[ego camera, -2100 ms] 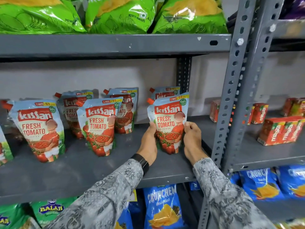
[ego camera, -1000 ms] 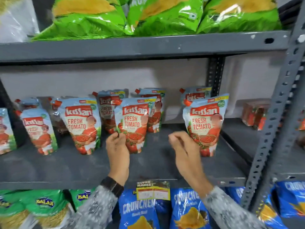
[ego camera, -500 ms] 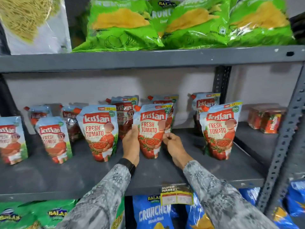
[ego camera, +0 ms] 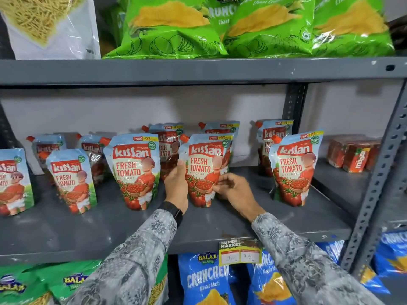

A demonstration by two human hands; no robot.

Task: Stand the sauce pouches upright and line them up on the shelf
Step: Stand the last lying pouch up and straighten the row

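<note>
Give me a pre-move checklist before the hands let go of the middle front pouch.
1. Left hand on middle pouch: ok.
2. Right hand on its right edge: ok.
3. Pouch upright: ok.
4. Base flat on shelf: cannot tell, hands cover it.
5. Gap to left pouch: ok.
6. In line with right pouch: cannot tell.

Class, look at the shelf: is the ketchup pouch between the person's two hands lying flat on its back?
No. The ketchup pouch stands upright on the shelf, left hand and right hand at its sides.
</note>
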